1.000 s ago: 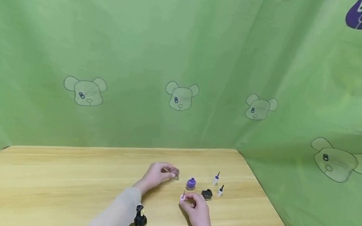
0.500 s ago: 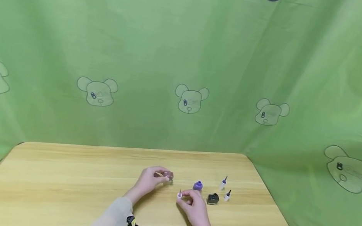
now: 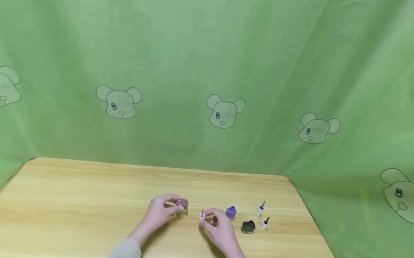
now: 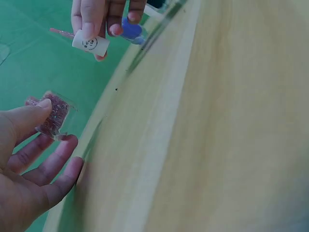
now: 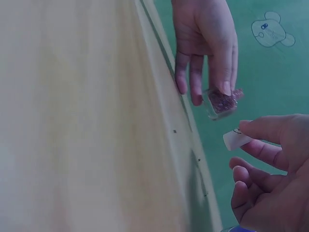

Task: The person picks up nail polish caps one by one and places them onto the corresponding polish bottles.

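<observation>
Pink bottle, left hand pinching it, right hand opposite, pinching white cap

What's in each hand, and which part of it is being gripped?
The left hand pinches the glittery pink bottle by its body; the right hand holds the white cap by its sides, its brush sticking out.
</observation>
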A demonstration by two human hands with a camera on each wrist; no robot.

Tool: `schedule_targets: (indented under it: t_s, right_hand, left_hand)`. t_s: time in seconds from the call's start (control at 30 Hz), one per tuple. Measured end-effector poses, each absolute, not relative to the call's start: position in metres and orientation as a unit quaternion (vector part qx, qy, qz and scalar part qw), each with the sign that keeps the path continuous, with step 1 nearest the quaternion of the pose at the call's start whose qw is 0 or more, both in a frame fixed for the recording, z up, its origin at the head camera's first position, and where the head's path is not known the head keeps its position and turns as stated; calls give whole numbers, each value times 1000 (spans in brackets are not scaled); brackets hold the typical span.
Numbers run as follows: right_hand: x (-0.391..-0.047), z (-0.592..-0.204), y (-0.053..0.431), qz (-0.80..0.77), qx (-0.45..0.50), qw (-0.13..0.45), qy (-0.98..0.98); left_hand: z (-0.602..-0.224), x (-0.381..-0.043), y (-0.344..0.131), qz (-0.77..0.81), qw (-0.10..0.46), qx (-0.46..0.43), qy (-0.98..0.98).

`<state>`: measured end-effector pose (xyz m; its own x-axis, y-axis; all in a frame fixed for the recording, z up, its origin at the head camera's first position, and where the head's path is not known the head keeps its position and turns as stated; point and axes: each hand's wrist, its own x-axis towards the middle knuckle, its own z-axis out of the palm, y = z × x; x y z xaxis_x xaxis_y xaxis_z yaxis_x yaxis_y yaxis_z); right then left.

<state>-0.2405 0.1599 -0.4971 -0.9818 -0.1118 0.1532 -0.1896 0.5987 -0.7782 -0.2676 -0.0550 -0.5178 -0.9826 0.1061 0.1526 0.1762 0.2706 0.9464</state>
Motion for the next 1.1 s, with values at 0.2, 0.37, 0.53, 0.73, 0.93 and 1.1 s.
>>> schedule_targets:
  t_s: [0.2, 0.37, 0.53, 0.73, 0.93, 1.1]
  right_hand:
    - [-245, -484, 158, 446, 94, 38, -889]
    - [-247, -476, 157, 446, 106, 34, -888]
    - [-250, -472, 157, 449, 107, 34, -887]
    - [-250, -468, 160, 445, 100, 35, -890]
    - [-249, -464, 162, 435, 118, 44, -892]
    - [-249, -457, 164, 417, 141, 51, -897]
  left_hand:
    - [-517, -256, -61, -607, 31, -72, -791]
    - [-513, -250, -63, -631, 26, -60, -773]
    - [-512, -245, -64, -657, 26, -33, -753]
    - [-515, -240, -62, -674, 37, -15, -738]
    - [-512, -236, -59, -668, 42, -16, -743]
    - [-511, -236, -54, -655, 65, -27, -753]
